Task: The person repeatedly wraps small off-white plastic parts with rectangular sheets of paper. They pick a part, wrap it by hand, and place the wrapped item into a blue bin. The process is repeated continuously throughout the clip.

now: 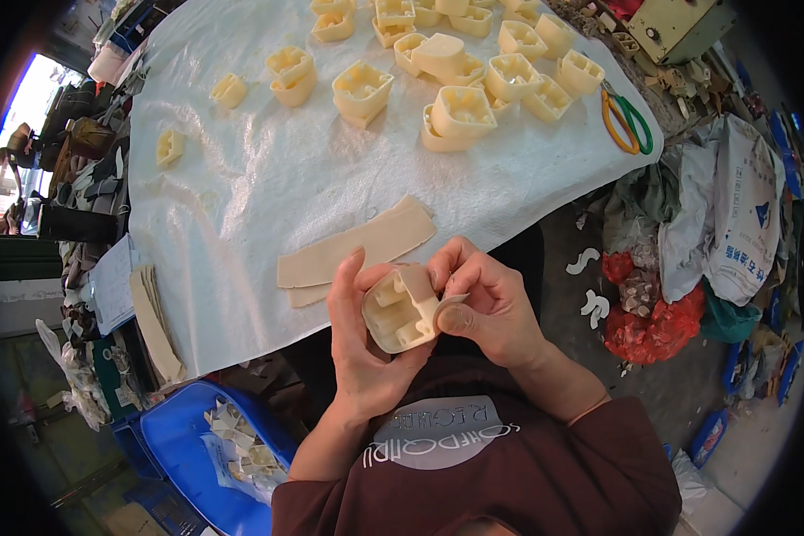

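Held above the table edge, the cream moulded block [400,308] sits cupped in the left hand [362,344] while right-hand fingers [460,317] pinch what seems a covering strip, which could wrinkle if pulled unevenly.

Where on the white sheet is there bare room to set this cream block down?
Free: the middle of the white sheet, between the two lone small pieces and the flat strips. Crowded: the far edge with the cream blocks and the scissors.
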Demonstrator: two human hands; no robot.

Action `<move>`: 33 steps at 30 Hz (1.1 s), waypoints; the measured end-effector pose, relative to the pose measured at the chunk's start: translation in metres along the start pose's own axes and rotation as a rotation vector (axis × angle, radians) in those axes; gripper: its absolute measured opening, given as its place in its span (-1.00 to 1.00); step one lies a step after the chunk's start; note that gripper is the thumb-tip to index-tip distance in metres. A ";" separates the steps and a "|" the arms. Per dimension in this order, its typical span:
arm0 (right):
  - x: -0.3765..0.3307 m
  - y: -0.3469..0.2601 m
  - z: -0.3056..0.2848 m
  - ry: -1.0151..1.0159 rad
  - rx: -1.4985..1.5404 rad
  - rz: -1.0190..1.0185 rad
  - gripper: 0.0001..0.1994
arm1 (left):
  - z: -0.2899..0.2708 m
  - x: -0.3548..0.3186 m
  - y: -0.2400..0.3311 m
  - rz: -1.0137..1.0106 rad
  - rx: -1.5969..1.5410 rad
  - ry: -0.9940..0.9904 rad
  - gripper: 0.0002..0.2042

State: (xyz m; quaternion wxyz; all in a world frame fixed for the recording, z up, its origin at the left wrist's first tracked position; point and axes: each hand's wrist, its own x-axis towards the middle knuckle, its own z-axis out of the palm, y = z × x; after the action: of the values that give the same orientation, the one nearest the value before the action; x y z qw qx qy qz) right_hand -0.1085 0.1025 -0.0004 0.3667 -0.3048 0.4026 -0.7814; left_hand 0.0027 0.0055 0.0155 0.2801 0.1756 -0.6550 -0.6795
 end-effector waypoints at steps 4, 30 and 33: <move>-0.001 -0.006 0.002 -0.034 0.035 0.057 -0.80 | -0.010 0.006 -0.007 0.097 0.108 -0.124 -0.32; 0.012 0.007 -0.023 -0.243 0.193 0.296 -0.02 | -0.021 0.022 -0.026 0.076 -0.344 -0.494 -0.28; 0.021 -0.006 -0.028 -0.402 -0.040 0.313 -0.14 | -0.025 0.023 -0.015 -0.185 -0.331 -0.457 0.02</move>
State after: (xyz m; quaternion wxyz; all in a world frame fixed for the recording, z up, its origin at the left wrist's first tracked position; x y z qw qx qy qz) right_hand -0.1432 0.0988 -0.0053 0.5497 -0.3953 0.3792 -0.6306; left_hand -0.0026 -0.0289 0.0014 0.0868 0.0290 -0.5625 -0.8217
